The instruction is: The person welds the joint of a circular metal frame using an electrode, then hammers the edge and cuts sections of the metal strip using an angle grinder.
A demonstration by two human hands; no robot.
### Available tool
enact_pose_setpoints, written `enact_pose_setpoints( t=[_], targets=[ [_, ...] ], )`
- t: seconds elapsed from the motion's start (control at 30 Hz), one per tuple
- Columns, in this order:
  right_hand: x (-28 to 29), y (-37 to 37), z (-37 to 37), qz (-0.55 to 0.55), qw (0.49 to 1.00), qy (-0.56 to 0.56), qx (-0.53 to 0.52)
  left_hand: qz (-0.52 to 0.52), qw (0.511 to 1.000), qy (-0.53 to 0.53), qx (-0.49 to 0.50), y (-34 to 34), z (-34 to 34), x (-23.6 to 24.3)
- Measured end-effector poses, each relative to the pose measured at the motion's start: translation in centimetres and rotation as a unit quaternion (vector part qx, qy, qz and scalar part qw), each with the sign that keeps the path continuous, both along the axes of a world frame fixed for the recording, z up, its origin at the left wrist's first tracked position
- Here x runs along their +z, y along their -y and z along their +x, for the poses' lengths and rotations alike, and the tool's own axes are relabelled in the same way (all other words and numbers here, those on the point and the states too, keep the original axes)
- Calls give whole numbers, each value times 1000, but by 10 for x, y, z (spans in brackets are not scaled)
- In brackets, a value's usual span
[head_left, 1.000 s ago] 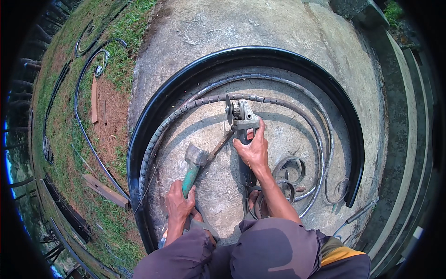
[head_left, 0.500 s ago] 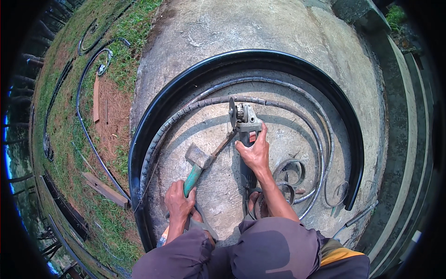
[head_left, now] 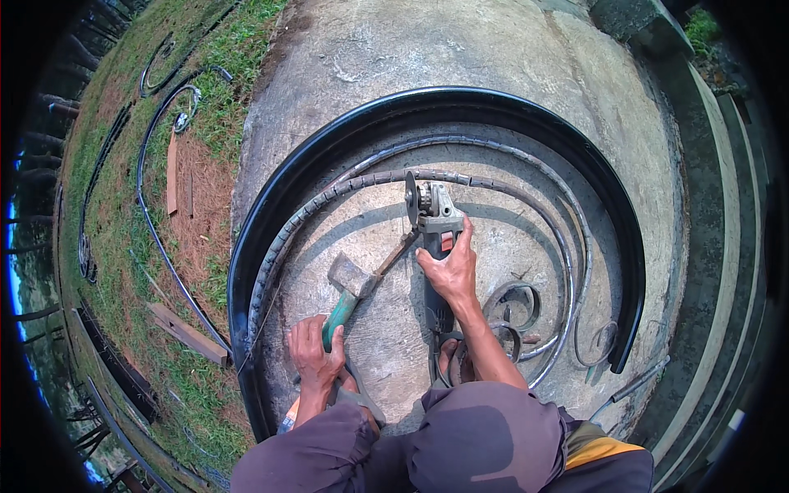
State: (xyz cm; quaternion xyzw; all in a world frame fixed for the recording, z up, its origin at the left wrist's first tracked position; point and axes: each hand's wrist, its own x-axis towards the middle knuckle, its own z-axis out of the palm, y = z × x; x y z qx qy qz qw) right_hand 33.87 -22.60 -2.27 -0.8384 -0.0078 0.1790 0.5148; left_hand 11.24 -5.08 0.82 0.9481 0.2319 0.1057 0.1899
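Clasping grinder in right grip, green-handled tool in left grip; hemmed in by bent rods and curved black channel near left edge of concrete slab.

You wear purplish-grey trousers, smooth over the right knee and creased along the left leg. At your right side sits a yellow-orange patch between olive and dark cloth. Your left hand, right hand and forearms are bare; greyish sandals cover your feet only partly.
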Motion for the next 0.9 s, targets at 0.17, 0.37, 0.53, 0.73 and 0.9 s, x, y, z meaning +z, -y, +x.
enact_pose_setpoints(
  t=[0.17,0.37,0.53,0.73,0.9],
  targets=[
    [1,-1,0,-4,1000,4,11,3,1000,6,-14,3,-1,0],
    [9,-3,2,-11,999,-27,15,-6,999,23,-23,7,1,1],
    [7,-4,4,-10,1000,-17,17,1,999,36,-27,7,2,-1],
    [5,-4,5,-18,1000,2,25,-27,999,17,-12,14,1,-1],
    [7,-8,5,-49,998,-32,21,-22,999,20,-24,14,-1,-1]
  ],
)
